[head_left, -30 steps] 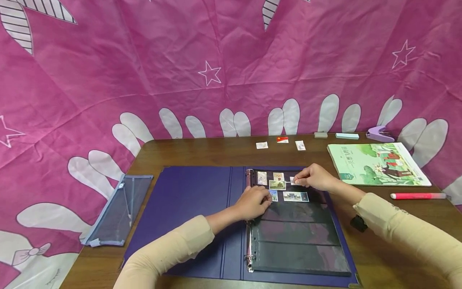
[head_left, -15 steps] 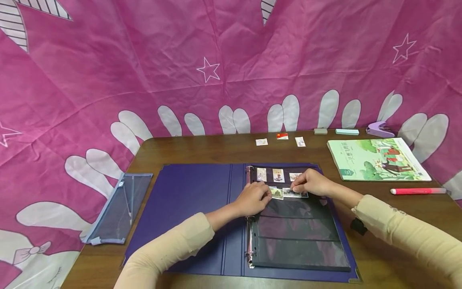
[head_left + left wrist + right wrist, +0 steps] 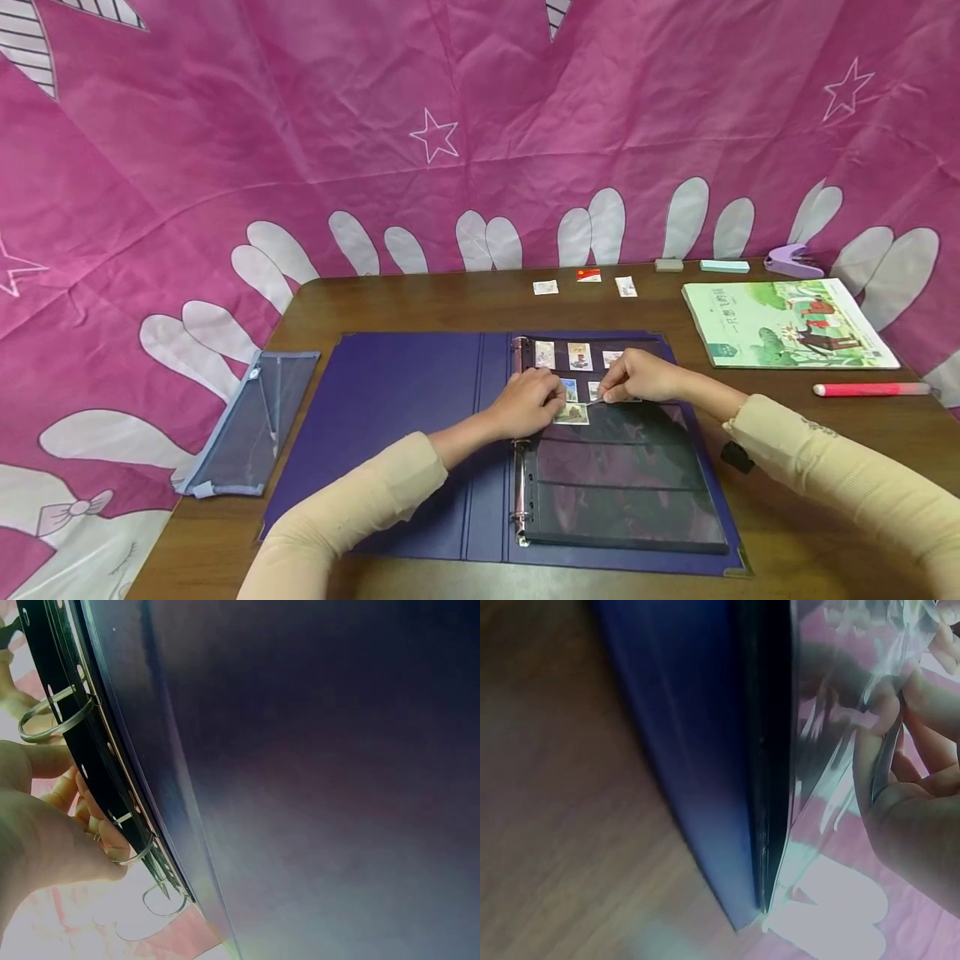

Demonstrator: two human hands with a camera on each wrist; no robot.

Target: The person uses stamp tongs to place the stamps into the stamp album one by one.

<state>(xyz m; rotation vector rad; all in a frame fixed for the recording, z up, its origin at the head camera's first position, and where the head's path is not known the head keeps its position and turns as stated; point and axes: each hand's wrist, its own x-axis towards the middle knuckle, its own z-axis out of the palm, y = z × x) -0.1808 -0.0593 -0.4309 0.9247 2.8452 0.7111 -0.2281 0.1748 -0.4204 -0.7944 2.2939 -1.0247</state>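
Note:
An open blue binder [image 3: 390, 367] bears a black stamp page [image 3: 622, 467] with clear pocket strips. In the head view, my right hand [image 3: 641, 375] pinches slim metal tweezers [image 3: 595, 402], seen in the right wrist view as a metal strip [image 3: 887, 754] between thumb and fingers. A stamp with a green picture [image 3: 573, 414] lies at the tweezers' tip, over the second row. My left hand [image 3: 528, 402] has its fingers curled at the edge of the clear pocket, beside that stamp. Its fingertips are partly hidden. Several stamps [image 3: 579, 357] sit in the top row; a blue stamp [image 3: 569, 389] is below.
Three loose stamps [image 3: 588, 276] lie at the back. To the right are a green book [image 3: 787, 325], a red marker [image 3: 870, 389] and a purple stapler-like thing [image 3: 795, 261]. A mesh zip pouch [image 3: 251, 425] lies left. Metal rings [image 3: 519, 517] rise along the spine.
My right hand has brought the green-picture stamp down and slightly left, from the top row to below the second row's stamps. My left hand has stayed nearly in place.

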